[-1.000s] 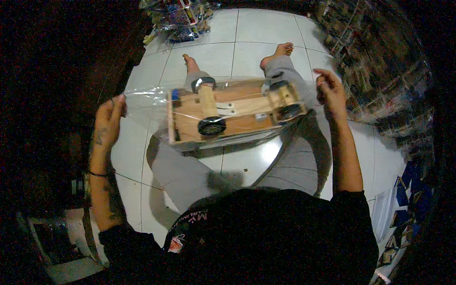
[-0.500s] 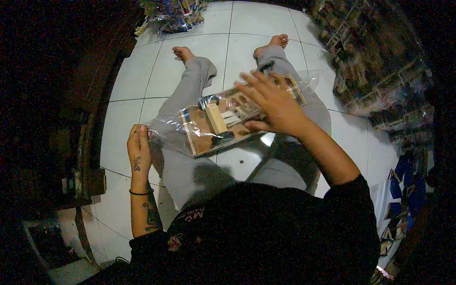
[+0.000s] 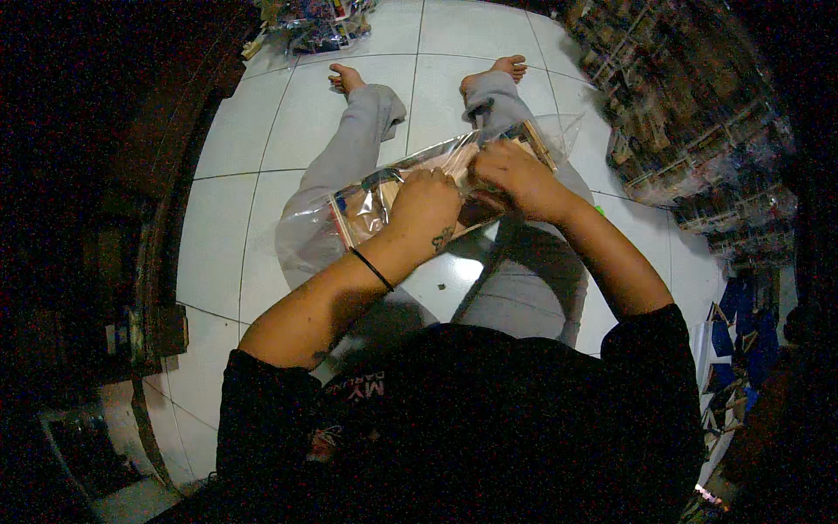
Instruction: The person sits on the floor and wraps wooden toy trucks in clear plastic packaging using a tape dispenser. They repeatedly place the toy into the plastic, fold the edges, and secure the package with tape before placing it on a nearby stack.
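Observation:
I sit on a white tiled floor with my legs in grey trousers stretched out. Across my lap lies a flat wooden toy piece inside a clear plastic bag. My left hand rests on top of the middle of the bag, fingers curled onto the plastic. My right hand grips the bag just beside it, toward the right end. The two hands nearly touch. Much of the wooden piece is hidden under them.
A pile of bagged items lies on the floor beyond my feet. Stacks of similar packed goods fill the right side. Dark wooden furniture runs along the left. Blue packets sit at the right edge.
One second ago both hands held the bag stretched wide at its ends. The left hand then dropped away, and now both hands have come together on top of the bag's middle.

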